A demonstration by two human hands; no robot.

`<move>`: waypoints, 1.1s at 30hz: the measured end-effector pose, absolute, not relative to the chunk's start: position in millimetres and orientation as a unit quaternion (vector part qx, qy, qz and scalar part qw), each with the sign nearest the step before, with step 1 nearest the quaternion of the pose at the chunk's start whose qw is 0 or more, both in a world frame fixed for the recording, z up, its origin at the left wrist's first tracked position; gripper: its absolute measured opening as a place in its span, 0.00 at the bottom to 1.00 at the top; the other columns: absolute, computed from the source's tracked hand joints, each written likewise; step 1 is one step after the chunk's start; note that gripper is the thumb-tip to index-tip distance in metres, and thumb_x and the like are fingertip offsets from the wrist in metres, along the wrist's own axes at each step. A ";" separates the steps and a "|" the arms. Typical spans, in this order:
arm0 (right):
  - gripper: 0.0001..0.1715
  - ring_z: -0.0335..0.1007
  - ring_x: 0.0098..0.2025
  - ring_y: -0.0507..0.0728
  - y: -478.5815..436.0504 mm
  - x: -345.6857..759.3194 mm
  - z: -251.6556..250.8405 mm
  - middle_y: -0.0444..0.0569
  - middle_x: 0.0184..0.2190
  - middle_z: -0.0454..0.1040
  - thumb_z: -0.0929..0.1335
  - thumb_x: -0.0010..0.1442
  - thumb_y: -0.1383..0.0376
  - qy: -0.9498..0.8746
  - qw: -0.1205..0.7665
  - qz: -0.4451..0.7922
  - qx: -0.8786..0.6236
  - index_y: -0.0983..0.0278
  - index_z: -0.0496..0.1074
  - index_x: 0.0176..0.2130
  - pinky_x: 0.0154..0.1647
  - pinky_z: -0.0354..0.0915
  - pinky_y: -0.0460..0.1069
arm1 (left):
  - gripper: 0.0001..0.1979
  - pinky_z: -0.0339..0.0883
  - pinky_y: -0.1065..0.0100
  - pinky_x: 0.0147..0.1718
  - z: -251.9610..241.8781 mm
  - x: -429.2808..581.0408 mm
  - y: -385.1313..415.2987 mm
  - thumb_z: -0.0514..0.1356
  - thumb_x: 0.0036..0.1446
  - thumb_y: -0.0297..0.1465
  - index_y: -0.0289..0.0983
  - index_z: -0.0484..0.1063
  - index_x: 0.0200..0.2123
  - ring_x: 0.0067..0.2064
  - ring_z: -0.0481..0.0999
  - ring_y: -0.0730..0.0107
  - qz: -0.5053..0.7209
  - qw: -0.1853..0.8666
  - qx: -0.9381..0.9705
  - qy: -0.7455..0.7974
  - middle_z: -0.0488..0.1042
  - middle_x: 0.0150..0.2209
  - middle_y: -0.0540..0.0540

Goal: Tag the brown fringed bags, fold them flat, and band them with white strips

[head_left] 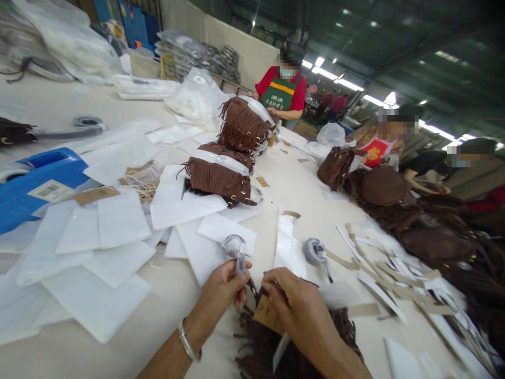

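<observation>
Nearest the camera, a dark brown fringed suede bag (276,353) is seen lying at the near edge of the white surface (292,184), partly covered by both hands.

The right hand (294,305) is laid on top of this bag, its fingers curled, and a tan cardboard tag (265,315) is pinched under the thumb.

The left hand (224,287), with a silver bangle (188,342) worn at the wrist, is closed just beside the right; a translucent grey plastic strip (237,251) is pinched between thumb and fingertips and stands up from them.

Just beyond the hands, a small grey tape roll (314,250) and a narrow white plastic sleeve (284,239) are found.

To the left, overlapping white tissue sheets (118,226) are spread, with a blue plastic tray (35,179) at the far left.

To the right, loose tan and white paper strips (374,268) are scattered.

At mid-surface, a stack of brown fringed bags (223,176) is placed, wrapped in clear bands.

On the right side, a heap of dark brown bags (434,237) is piled.

At the far end, a person in a red shirt and green apron (282,93) is stationed.
</observation>
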State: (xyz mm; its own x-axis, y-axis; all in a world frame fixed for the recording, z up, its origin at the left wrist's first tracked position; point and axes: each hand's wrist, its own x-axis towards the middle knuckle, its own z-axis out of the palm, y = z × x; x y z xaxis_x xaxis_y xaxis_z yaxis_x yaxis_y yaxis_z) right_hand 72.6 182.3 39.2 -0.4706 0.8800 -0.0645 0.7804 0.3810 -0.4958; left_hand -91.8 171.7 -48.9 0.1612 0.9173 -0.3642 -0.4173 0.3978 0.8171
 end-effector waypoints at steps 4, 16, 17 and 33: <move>0.10 0.68 0.31 0.52 172.6 80.5 45.0 0.43 0.31 0.73 0.59 0.68 0.66 -0.840 0.080 0.251 -0.475 0.59 0.68 0.40 0.32 0.59 0.45 | 0.26 0.58 0.74 0.20 -48.3 -91.2 171.4 0.64 0.51 0.43 0.32 0.67 0.47 0.20 0.66 0.76 0.471 0.712 0.277 0.441 0.69 0.21 0.53; 0.09 0.68 0.27 0.52 168.6 72.5 37.9 0.41 0.27 0.71 0.59 0.68 0.63 -0.815 0.054 0.230 -0.529 0.59 0.66 0.38 0.29 0.57 0.46 | 0.23 0.60 0.74 0.20 -56.4 -90.1 170.8 0.62 0.53 0.42 0.33 0.67 0.48 0.21 0.67 0.77 0.482 0.709 0.280 0.432 0.71 0.26 0.51; 0.09 0.68 0.27 0.53 169.9 70.4 36.4 0.41 0.26 0.71 0.58 0.68 0.63 -0.816 0.048 0.221 -0.532 0.59 0.66 0.38 0.28 0.56 0.46 | 0.24 0.60 0.74 0.20 -57.1 -89.9 171.0 0.63 0.53 0.42 0.33 0.67 0.48 0.21 0.67 0.77 0.482 0.710 0.279 0.431 0.71 0.26 0.51; 0.08 0.70 0.26 0.54 166.4 58.3 31.2 0.42 0.28 0.71 0.58 0.67 0.65 -0.842 0.007 0.105 -0.528 0.60 0.64 0.36 0.26 0.52 0.47 | 0.23 0.58 0.74 0.19 -51.6 -90.0 170.8 0.63 0.52 0.41 0.33 0.67 0.46 0.20 0.66 0.77 0.489 0.706 0.266 0.437 0.70 0.23 0.53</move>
